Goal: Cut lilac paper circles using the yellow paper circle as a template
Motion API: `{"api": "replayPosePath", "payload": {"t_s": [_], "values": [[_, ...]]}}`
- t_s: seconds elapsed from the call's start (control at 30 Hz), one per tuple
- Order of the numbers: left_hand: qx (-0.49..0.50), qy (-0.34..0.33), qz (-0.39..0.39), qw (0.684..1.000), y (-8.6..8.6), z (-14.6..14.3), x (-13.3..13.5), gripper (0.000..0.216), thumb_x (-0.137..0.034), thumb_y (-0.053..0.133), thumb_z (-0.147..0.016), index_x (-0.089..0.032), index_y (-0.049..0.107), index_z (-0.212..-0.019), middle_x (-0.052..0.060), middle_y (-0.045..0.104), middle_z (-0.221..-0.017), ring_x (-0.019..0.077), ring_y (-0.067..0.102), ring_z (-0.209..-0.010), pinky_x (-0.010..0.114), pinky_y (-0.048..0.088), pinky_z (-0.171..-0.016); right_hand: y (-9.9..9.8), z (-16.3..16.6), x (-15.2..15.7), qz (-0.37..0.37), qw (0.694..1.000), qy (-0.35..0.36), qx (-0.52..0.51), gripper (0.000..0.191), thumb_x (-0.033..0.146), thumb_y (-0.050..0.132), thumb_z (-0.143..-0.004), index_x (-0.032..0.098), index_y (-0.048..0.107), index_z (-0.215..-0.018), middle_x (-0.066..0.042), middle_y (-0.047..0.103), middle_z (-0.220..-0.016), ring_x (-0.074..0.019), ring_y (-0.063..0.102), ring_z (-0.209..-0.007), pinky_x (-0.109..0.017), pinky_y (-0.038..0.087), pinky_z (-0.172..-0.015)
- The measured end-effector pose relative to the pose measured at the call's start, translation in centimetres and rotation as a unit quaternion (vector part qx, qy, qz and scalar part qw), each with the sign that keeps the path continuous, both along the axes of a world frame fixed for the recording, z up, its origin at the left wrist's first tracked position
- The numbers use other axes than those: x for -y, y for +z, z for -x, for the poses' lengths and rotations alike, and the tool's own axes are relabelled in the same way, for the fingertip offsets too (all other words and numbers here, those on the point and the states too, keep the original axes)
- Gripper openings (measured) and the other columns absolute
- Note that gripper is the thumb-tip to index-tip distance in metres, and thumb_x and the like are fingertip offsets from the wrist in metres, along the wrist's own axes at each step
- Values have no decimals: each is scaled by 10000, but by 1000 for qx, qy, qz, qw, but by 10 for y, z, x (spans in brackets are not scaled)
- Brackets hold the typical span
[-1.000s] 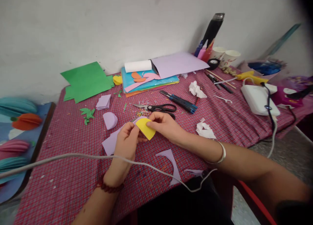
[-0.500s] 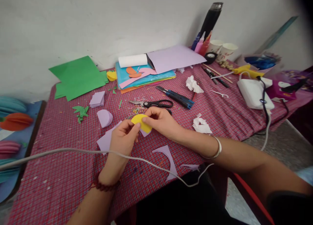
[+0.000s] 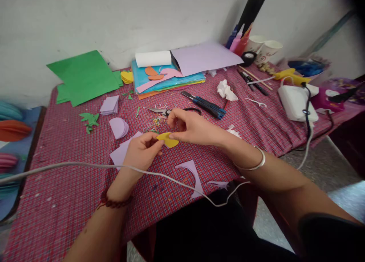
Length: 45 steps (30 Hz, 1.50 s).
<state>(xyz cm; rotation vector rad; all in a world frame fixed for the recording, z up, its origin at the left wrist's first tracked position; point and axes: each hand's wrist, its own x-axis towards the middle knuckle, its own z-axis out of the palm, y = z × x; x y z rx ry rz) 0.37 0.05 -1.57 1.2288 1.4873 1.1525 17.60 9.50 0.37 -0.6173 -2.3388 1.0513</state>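
My left hand [image 3: 142, 150] pinches the left end of a small yellow paper piece [image 3: 170, 141] with rounded edges. My right hand [image 3: 189, 127] has its thumb on the paper's upper right edge; the index finger is curled above it, and the other fingers are partly hidden. Just beyond the hands lie black-handled scissors [image 3: 158, 111], partly covered by my right hand. Lilac paper sheets [image 3: 118, 155] lie under and beside my left hand. To the left are a stack of lilac half-rounds [image 3: 119, 128] and a stack of lilac squares [image 3: 110, 104].
A pale cable [image 3: 85, 164] crosses in front of my left wrist. Green sheets [image 3: 82, 78], blue-handled cutters [image 3: 207, 105], a curved lilac offcut [image 3: 194, 176] and crumpled tissue [image 3: 227, 90] lie on the checked cloth [image 3: 71, 193]. A white box [image 3: 298, 102] with cables stands right.
The yellow paper has tilted and looks narrower; the lilac paper seen beneath it no longer shows. My right index finger has lifted off it. The view has shifted slightly.
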Motion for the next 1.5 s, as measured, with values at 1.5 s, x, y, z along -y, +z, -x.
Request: {"api": "replayPosePath", "payload": {"t_s": [1.5], "values": [[-117,-51,4,992,-16,-3,-3,117,-248,576,-740,-176,668,-756,9,631,-727,147,630,-613,291,551,-598,14,-10,-4,-83,975,91,186,129,165,587,-765,163,470,-710,26,485,-657,-96,404,-585,-236,247,-562]]}}
